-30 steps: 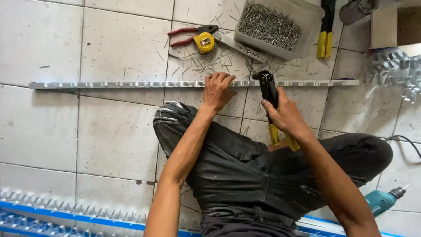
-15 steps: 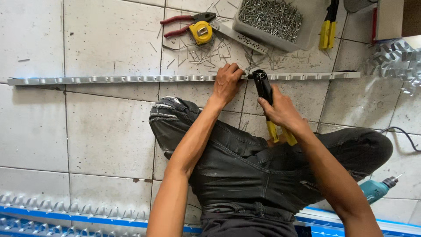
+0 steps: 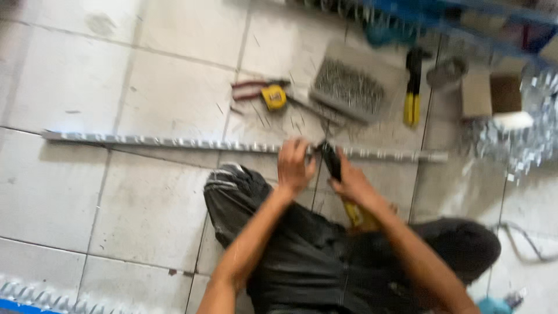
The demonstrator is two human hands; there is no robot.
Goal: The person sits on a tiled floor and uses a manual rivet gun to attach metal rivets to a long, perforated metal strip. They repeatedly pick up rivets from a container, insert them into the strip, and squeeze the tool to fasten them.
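A long grey metal strip (image 3: 163, 142) lies across the tiled floor in front of my knees. My left hand (image 3: 294, 166) presses down on the strip near its middle. My right hand (image 3: 351, 187) grips a hand riveter (image 3: 336, 168) with a black head and yellow handles, its head set against the strip just right of my left hand. The picture is blurred by motion.
Beyond the strip lie a yellow tape measure (image 3: 274, 96), red-handled pliers (image 3: 253, 87), a grey tray of rivets (image 3: 351, 90) and a second yellow-handled tool (image 3: 412, 93). A cardboard box (image 3: 491, 93) and a heap of shiny metal pieces (image 3: 517, 145) are at right. Blue spiked strips (image 3: 35, 293) lie near me.
The view has swung upward and blurred, so strip and tools sit lower in the picture. Both hands stay on the strip and riveter, shifted slightly along the strip.
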